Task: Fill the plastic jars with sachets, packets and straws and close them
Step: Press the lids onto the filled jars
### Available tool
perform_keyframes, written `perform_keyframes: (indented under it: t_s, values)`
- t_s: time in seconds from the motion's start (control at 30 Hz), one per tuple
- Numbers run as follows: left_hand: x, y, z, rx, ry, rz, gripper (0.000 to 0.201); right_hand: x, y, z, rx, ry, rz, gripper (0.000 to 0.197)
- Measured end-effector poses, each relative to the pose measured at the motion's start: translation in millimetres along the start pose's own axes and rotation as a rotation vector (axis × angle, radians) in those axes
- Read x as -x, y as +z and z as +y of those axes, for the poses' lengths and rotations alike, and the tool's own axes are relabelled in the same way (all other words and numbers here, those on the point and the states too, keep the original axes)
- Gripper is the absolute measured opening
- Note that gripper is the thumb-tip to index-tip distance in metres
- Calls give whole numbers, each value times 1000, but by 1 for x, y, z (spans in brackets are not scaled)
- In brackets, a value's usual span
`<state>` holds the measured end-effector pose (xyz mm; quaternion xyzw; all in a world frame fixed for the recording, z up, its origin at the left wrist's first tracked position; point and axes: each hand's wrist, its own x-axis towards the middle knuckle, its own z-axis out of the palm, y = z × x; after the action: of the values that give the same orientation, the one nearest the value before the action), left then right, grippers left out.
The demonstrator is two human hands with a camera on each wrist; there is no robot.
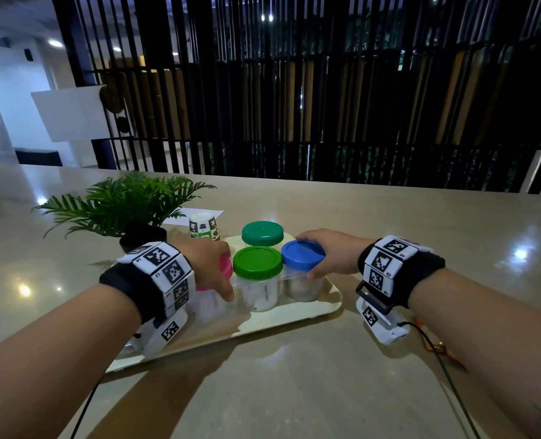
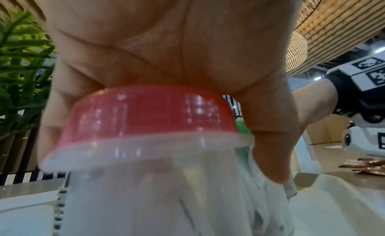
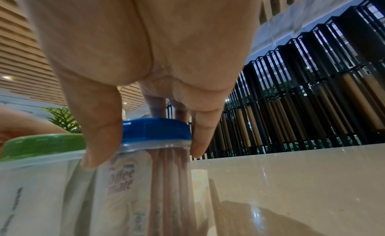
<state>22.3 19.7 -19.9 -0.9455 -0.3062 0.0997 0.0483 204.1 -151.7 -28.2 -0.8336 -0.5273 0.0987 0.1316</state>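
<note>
Several clear plastic jars with sachets inside stand on a cream tray [image 1: 297, 315]. My left hand [image 1: 210, 264] grips the pink-lidded jar [image 2: 150, 117] from above, palm over the lid, thumb [image 2: 270, 149] down its side. My right hand [image 1: 329, 253] grips the blue-lidded jar [image 1: 302, 256], thumb [image 3: 98, 134] and fingers around the lid [image 3: 156, 129]; creamer sachets and brown sticks show through its wall. Between the hands stands a light-green-lidded jar [image 1: 257, 264], and behind it a dark-green-lidded jar [image 1: 262, 233]. All lids that show sit on their jars.
A potted fern [image 1: 126, 207] stands at the tray's far left, with a printed paper cup [image 1: 204, 228] and a white sheet beside it. Brown sachets [image 2: 370, 167] lie on the beige table right of the tray. A black slatted screen [image 1: 326, 90] backs the table.
</note>
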Motion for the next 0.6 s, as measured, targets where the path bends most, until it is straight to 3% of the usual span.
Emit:
perform_keyframes:
  t_s: [0.17, 0.4, 0.6]
  values:
    - [-1, -2, 1, 7, -8, -47, 98, 6, -1, -2, 3, -7, 0, 77]
    - [0, -6, 4, 18, -21, -97, 86, 10, 0, -7, -10, -15, 1, 67]
    - [6, -15, 11, 108, -10, -102, 110, 12, -1, -8, -1, 2, -8, 69]
